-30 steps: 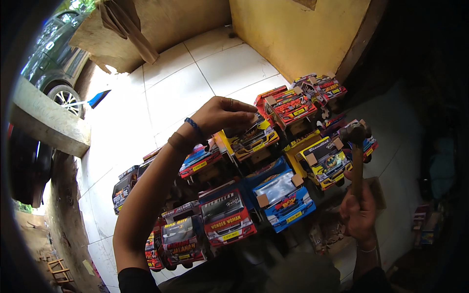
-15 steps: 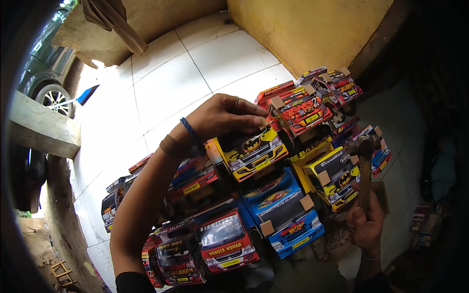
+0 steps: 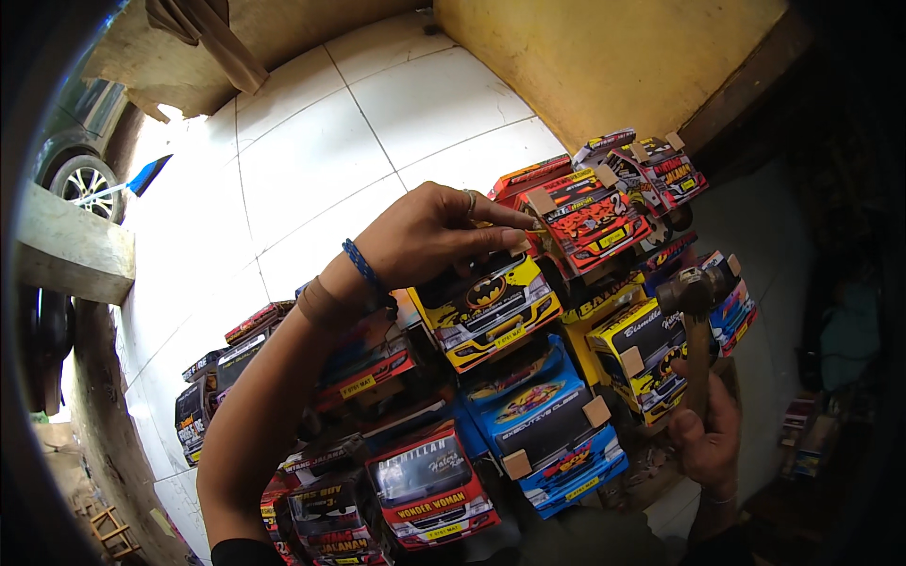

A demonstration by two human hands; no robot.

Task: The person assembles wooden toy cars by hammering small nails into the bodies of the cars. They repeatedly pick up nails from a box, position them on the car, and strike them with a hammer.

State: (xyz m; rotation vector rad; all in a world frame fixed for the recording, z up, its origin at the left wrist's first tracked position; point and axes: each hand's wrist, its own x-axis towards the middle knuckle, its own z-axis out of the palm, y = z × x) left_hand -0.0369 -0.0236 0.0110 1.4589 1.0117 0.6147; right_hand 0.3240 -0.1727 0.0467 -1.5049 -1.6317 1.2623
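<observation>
My left hand (image 3: 434, 226), a blue cord bracelet on its wrist, reaches over the roof of a yellow and black toy truck (image 3: 495, 316). Its thumb and forefinger pinch together at the truck's top right corner, where a small tan tab (image 3: 519, 248) shows; whatever lies between the fingertips is too small to make out. At the right, my right hand (image 3: 708, 434) grips a hammer (image 3: 696, 321) by its wooden handle. The hammer stands head up, in front of another yellow and black toy truck (image 3: 637, 354) that it partly covers.
Beside these stand several more toy trucks: a blue one (image 3: 547, 424) with tan tabs, a red one (image 3: 429, 481) and an orange-red one (image 3: 595, 222). White floor tiles (image 3: 311, 160) stretch behind them to a yellow wall (image 3: 613, 66). A blue broom (image 3: 146, 176) lies far left.
My left fingertips have shifted slightly to the right, uncovering more of the truck's corner. The hammer has moved a little left and down. The whole view has shifted slightly.
</observation>
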